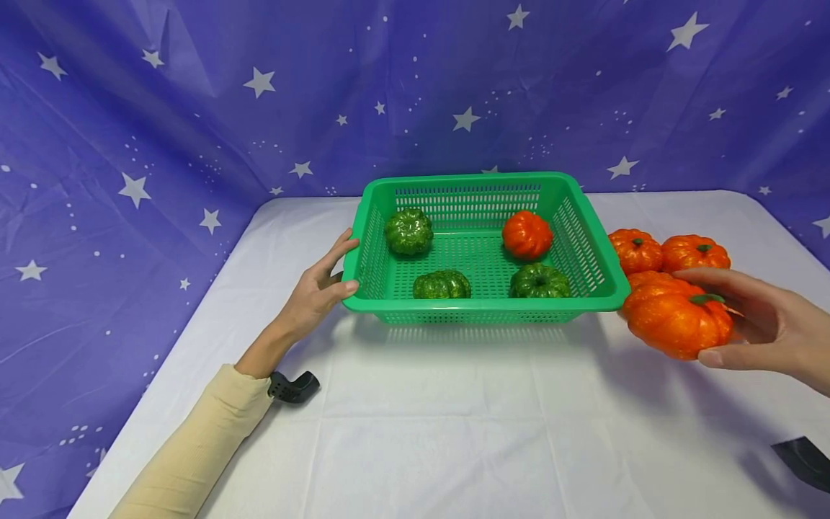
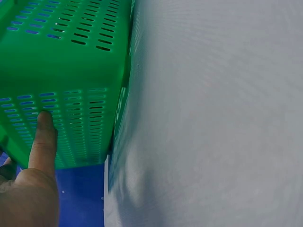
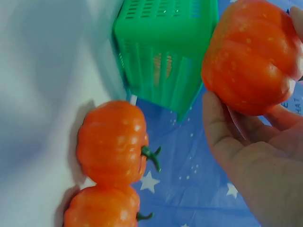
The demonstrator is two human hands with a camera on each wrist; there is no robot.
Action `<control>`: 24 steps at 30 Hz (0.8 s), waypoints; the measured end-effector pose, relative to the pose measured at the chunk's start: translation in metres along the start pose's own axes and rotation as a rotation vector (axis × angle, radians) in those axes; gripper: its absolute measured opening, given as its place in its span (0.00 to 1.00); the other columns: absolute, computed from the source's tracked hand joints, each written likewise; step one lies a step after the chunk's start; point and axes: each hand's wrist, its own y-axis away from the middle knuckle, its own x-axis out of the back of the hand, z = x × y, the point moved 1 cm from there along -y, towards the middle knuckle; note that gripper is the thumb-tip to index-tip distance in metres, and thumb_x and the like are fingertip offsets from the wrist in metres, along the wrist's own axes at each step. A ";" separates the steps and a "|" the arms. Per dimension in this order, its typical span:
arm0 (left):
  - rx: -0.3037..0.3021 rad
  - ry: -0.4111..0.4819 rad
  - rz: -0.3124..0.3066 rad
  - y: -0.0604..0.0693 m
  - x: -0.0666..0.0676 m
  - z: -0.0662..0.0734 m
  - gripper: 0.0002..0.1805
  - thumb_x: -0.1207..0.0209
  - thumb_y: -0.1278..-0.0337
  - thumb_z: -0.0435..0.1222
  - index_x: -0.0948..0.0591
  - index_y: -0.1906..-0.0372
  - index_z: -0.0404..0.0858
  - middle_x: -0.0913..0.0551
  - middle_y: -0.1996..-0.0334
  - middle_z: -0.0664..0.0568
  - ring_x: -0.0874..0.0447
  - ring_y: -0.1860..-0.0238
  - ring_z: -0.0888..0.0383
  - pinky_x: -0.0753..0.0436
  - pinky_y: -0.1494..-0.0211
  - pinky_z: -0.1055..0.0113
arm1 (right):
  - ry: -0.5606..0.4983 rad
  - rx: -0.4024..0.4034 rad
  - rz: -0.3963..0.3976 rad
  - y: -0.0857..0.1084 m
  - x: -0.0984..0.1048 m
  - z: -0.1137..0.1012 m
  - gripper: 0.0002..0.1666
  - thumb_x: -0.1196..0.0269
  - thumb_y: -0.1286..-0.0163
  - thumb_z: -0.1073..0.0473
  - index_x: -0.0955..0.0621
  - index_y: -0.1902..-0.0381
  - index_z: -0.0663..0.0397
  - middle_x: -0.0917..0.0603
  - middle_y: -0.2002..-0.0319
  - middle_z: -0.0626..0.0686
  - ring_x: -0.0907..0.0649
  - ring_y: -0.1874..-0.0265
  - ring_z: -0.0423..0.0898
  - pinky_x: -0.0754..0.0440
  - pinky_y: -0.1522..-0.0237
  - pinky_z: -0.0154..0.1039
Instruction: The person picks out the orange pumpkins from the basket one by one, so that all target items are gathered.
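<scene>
A green plastic basket (image 1: 480, 304) stands on the white table. In it lie three green pumpkins: one at back left (image 1: 409, 231), one at front middle (image 1: 442, 285) and one at front right (image 1: 540, 281). An orange-red pumpkin (image 1: 527, 236) sits at its back right. My left hand (image 1: 314, 292) touches the basket's left side with spread fingers; in the left wrist view a fingertip (image 2: 46, 118) presses the slotted wall. My right hand (image 1: 772, 324) grips an orange pumpkin (image 1: 677, 321) with a green stem, raised beside the basket's right front corner.
Two orange pumpkins (image 1: 637, 251) (image 1: 696, 252) rest on the table right of the basket. Another orange shape shows just behind the held pumpkin, mostly hidden. A purple star-printed cloth (image 1: 402, 86) hangs behind the white-covered table (image 1: 454, 425).
</scene>
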 end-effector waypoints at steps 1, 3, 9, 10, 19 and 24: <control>0.000 0.000 0.000 0.000 0.000 0.000 0.40 0.45 0.35 0.36 0.47 0.21 0.39 0.60 0.21 0.60 0.57 0.24 0.40 0.44 0.29 0.40 | 0.000 0.007 -0.003 0.001 0.001 0.002 0.53 0.36 0.47 0.85 0.37 0.26 0.48 0.33 0.35 0.44 0.27 0.44 0.29 0.22 0.55 0.24; 0.002 0.002 0.000 0.000 0.000 0.000 0.40 0.45 0.35 0.36 0.47 0.21 0.39 0.60 0.21 0.61 0.57 0.24 0.39 0.43 0.30 0.39 | 0.016 0.035 0.009 0.004 0.001 0.007 0.54 0.35 0.50 0.86 0.36 0.27 0.51 0.32 0.35 0.44 0.27 0.44 0.30 0.24 0.54 0.22; -0.006 0.003 -0.004 0.000 0.000 0.000 0.40 0.45 0.35 0.35 0.47 0.21 0.39 0.60 0.21 0.60 0.60 0.23 0.42 0.45 0.29 0.39 | 0.061 0.098 0.002 0.010 0.002 0.021 0.55 0.33 0.56 0.87 0.35 0.29 0.54 0.31 0.37 0.44 0.27 0.45 0.31 0.31 0.50 0.18; -0.008 0.004 -0.004 0.000 0.000 0.000 0.40 0.45 0.35 0.35 0.47 0.21 0.39 0.60 0.21 0.60 0.61 0.23 0.42 0.46 0.29 0.39 | 0.062 0.102 -0.012 0.011 0.002 0.024 0.56 0.33 0.55 0.87 0.35 0.29 0.54 0.32 0.36 0.43 0.28 0.44 0.30 0.31 0.50 0.17; -0.002 0.013 -0.007 0.000 0.000 0.000 0.40 0.45 0.35 0.35 0.48 0.21 0.39 0.61 0.21 0.61 0.61 0.24 0.40 0.45 0.29 0.39 | 0.094 0.032 -0.082 0.018 0.001 0.046 0.54 0.31 0.51 0.82 0.37 0.29 0.49 0.34 0.36 0.37 0.33 0.42 0.23 0.33 0.53 0.16; -0.006 0.010 -0.005 0.000 0.000 0.000 0.40 0.45 0.35 0.35 0.48 0.21 0.38 0.61 0.21 0.59 0.62 0.24 0.40 0.46 0.29 0.39 | 0.125 -0.054 -0.111 0.021 0.003 0.055 0.51 0.30 0.48 0.78 0.37 0.30 0.44 0.35 0.38 0.31 0.34 0.46 0.19 0.28 0.57 0.19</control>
